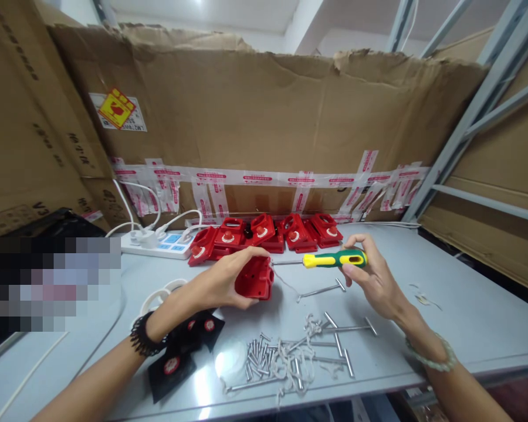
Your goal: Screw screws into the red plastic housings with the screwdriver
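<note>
My left hand [222, 280] is wrapped round a red plastic housing [256, 278], holding it just above the grey table [444, 305]. My right hand [372, 275] grips a screwdriver [330, 259] with a yellow and green handle. Its metal shaft points left and its tip meets the right side of the housing. A thin T-shaped metal pin [320, 289] lies on the table between my hands.
A row of red housings [268, 233] stands at the back by a white power strip [156, 243]. Screws and T-shaped pins [290, 354] with white string lie near the front edge. Black covers [185, 346] lie under my left forearm. Cardboard walls [268, 129] surround the table.
</note>
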The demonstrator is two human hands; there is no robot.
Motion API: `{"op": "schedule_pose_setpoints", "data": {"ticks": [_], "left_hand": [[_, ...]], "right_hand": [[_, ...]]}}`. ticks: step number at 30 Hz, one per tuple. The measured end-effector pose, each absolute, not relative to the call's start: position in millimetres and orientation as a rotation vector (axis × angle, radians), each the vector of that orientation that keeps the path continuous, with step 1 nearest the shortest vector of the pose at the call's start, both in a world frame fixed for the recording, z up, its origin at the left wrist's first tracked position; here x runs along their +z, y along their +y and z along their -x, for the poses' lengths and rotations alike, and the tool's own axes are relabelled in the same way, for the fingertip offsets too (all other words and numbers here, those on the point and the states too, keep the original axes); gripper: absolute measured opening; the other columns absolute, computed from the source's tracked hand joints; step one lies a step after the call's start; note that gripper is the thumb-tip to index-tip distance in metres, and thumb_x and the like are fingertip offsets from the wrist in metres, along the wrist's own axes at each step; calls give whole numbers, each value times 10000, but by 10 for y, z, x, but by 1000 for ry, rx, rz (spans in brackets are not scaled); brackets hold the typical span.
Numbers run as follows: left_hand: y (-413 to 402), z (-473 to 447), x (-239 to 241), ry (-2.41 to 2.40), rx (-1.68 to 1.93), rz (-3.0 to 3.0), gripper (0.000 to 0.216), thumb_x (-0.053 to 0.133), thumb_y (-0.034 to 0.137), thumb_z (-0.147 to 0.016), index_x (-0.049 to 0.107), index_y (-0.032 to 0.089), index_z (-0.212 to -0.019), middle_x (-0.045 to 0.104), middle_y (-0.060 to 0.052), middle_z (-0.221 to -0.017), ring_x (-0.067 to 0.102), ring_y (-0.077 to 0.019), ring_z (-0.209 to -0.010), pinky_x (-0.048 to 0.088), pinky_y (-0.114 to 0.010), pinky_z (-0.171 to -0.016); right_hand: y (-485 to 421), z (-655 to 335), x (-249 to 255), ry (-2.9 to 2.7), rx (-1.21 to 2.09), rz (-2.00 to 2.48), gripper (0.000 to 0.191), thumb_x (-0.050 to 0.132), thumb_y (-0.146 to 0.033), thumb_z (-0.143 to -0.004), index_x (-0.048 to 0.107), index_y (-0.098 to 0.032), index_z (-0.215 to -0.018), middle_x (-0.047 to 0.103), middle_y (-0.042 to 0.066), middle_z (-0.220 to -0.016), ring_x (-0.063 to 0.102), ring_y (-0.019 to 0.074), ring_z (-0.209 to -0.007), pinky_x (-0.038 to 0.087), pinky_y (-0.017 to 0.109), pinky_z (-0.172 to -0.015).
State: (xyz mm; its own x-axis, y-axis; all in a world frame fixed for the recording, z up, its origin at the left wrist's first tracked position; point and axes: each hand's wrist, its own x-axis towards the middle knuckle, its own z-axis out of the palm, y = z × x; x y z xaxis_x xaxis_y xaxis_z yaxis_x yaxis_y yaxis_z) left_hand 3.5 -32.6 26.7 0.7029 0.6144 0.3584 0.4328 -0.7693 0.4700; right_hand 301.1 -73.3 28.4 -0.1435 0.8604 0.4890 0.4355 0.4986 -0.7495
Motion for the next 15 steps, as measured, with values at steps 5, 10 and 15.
{"op": "schedule_pose_setpoints", "data": {"ticks": [5, 10, 15], "left_hand": [[-286, -3, 218, 813, 785, -2637, 684, 675, 145, -626, 377, 238, -1235, 558, -82, -1200, 577, -243, -1053, 464, -390, -905], [-241, 30, 173, 751, 811, -2838, 681, 616, 66, -653, 356, 220, -1264, 507, -118, -1281, 483, -260, -1192, 410, -442, -989], [-194, 47, 160, 696, 861, -3126, 622, 580, 17, -723, 360, 204, -1273, 536, -119, -1288, 446, -253, -1240, 278, -514, -1059]], "right_hand": [[-737, -3024, 355, -1779, 774, 1033, 218, 516, -374, -874, 384, -258, -1004, 483, -32, -775, 507, 89, -555, 483, 235, -491], [-739, -3055, 384, -1769, 786, 1008, 258, 549, -349, -863, 414, -254, -1061, 544, 2, -861, 558, 95, -580, 525, 255, -513], [-745, -3051, 347, -1755, 804, 1052, 242, 564, -367, -853, 440, -233, -1012, 620, 22, -847, 616, 139, -705, 547, 274, -584]]}}
